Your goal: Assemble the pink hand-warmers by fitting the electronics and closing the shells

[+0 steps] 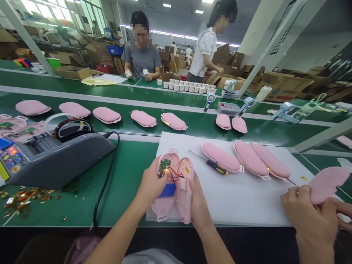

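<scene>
An opened pink plastic casing (pixel 161 211) lies spread in two halves between my hands, over the white sheet's left edge. My left hand (pixel 154 179) grips the left half, its thumb by a green circuit board (pixel 164 167) where a small light glows yellow. Below the board sits a blue battery-like block (pixel 167 190). Red and black wires (pixel 176 174) run across to the right half. Around that half's outer side, my right hand (pixel 199 200) is closed, holding it upright at a tilt. A screwdriver (pixel 217 167) with a black and yellow handle lies beyond, touching a closed pink casing (pixel 221 157).
A grey tape dispenser (pixel 63 157) with a black cable stands left, amber tape scraps (pixel 20 200) before it. Closed pink casings (pixel 143 118) line the green conveyor. At right, a co-worker's hands (pixel 310 209) hold a pink piece. Two people stand across the line.
</scene>
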Available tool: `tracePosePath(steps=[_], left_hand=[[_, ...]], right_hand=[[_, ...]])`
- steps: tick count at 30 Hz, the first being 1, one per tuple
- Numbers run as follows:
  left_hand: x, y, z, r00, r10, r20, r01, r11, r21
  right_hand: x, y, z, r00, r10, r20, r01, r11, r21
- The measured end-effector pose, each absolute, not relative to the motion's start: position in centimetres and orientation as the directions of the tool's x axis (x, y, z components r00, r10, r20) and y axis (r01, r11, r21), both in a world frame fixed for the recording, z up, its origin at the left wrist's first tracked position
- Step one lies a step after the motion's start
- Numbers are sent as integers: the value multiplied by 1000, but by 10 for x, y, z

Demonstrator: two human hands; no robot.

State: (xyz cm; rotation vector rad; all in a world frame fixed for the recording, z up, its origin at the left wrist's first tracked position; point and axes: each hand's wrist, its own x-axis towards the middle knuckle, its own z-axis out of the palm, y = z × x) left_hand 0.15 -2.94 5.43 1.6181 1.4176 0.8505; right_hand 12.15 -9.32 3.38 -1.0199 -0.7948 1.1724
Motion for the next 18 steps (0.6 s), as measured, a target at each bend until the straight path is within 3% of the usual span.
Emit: tracePosePath(steps=[4,8,12,18], left_hand=[[5,-37,54,61,997,44,519,-69,852],[3,-43,47,40,978,205,526,-195,828],[-4,-43,41,110,924,365,632,-349,692],[-19,-41,51,141,939,314,740,-311,597]], right_hand=[[121,-94,30,194,981,30,-289,86,-954],[120,-92,29,154,982,105,-247,141,-959],[117,-91,24,124,974,189,-159,207,-965],[114,-94,0,174,961,215,-5,219,-976]])
